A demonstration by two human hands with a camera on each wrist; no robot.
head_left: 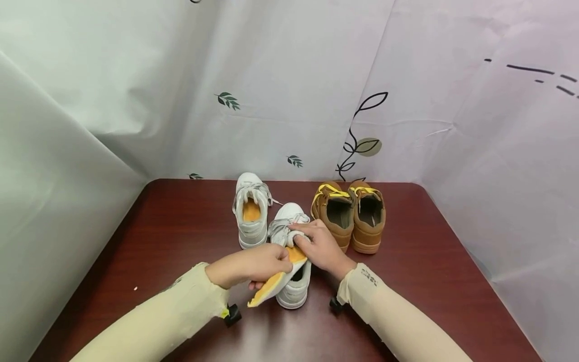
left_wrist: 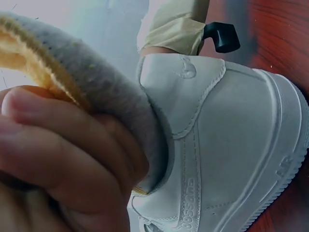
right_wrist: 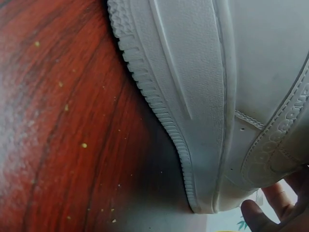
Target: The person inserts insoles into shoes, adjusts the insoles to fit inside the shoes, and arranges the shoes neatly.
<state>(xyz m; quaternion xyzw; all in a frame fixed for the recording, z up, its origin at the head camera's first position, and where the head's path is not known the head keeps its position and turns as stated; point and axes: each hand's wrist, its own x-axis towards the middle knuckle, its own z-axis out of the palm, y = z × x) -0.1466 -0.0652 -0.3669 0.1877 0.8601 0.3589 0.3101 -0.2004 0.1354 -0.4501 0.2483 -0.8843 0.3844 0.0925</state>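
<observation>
A white sneaker (head_left: pixel 294 297) stands mid-table, toe pointing away, its grey laces loosened. My left hand (head_left: pixel 260 262) grips an insole (head_left: pixel 268 290), orange fleece on one face and pale grey on the other. The insole's front end reaches into the shoe opening, while its rear sticks out above the heel. With thumb and fingers my right hand (head_left: pixel 323 247) pinches the shoe's tongue (head_left: pixel 294 236). In the left wrist view, curled fingers (left_wrist: pixel 63 150) wrap the insole beside the sneaker's heel (left_wrist: pixel 193 92). The insole's front tip is hidden inside.
Another white sneaker (head_left: pixel 251 229) with an orange insole stands behind to the left. A pair of brown shoes with yellow laces (head_left: pixel 368 234) sits at the back right. Small yellowish crumbs (right_wrist: pixel 84 145) dot the dark red table (head_left: pixel 407 281). Pale curtains (head_left: pixel 280 65) surround it.
</observation>
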